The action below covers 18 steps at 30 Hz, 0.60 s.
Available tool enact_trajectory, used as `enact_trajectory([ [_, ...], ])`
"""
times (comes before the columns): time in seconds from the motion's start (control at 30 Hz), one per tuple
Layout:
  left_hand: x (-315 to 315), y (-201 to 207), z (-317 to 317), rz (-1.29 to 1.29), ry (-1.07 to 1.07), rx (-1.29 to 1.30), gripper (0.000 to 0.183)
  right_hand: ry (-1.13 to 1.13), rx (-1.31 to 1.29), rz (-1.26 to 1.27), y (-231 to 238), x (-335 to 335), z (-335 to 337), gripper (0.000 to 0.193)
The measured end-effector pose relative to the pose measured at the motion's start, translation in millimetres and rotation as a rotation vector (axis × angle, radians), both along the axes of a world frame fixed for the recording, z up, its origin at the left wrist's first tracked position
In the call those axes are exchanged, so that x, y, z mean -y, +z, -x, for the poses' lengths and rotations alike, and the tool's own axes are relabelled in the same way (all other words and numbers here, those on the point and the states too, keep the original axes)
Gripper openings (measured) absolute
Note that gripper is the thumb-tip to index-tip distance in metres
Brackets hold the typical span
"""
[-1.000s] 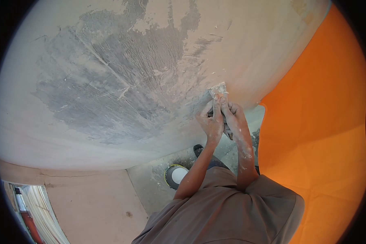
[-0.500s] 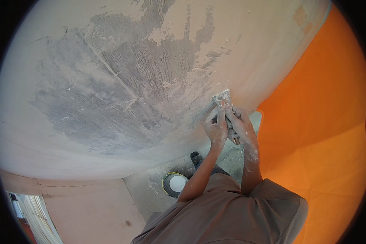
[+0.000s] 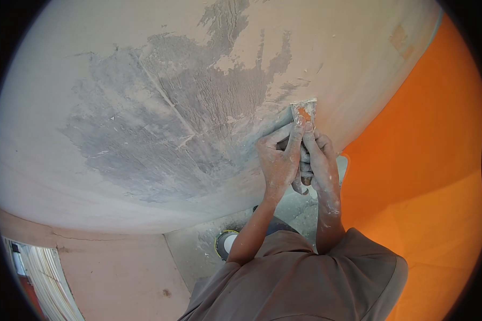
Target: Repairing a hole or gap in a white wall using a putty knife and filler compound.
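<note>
A putty knife (image 3: 305, 109) has a flat blade smeared with pale filler and showing an orange patch. Its blade edge is at the wall (image 3: 348, 64), right of a large grey, rough area. My right hand (image 3: 320, 158) is wrapped round the handle, with the thumb up near the blade. From the other side my left hand (image 3: 278, 160) grips the same tool, its thumb and fingers pressed at the base of the blade. Pale dust and smears coat both hands. The handle is mostly hidden; only its lower end shows beneath the right fingers.
On the floor at my left stands a round bucket (image 3: 220, 247) with a yellow rim and white contents, partly behind my left arm. An orange sheet (image 3: 412, 182) hangs along the right side. A pinkish panel (image 3: 118, 267) and an opening with pale strips (image 3: 43, 278) lie lower left.
Both hands have moved the putty knife upward along the wall, and more of its blade face now shows. The view has shifted a little, and my left forearm hides more of the bucket.
</note>
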State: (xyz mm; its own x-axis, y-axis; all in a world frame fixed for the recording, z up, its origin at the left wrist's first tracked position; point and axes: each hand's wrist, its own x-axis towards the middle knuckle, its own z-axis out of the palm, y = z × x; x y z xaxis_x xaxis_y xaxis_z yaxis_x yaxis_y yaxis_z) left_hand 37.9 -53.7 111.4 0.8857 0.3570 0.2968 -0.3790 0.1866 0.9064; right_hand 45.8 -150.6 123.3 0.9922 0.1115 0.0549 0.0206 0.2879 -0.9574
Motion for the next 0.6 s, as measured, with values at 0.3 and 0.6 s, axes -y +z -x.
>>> enact_trajectory([
  [0.3, -6, -84, 40, 0.474, -0.003, -0.236, 0.019, 0.243, 0.144, 0.431, -78, 15, 51, 0.034],
  [0.6, -6, -79, 35, -0.031, -0.142, -0.302, 0.020, 0.140, -0.350, -0.074, -85, 21, 67, 0.037],
])
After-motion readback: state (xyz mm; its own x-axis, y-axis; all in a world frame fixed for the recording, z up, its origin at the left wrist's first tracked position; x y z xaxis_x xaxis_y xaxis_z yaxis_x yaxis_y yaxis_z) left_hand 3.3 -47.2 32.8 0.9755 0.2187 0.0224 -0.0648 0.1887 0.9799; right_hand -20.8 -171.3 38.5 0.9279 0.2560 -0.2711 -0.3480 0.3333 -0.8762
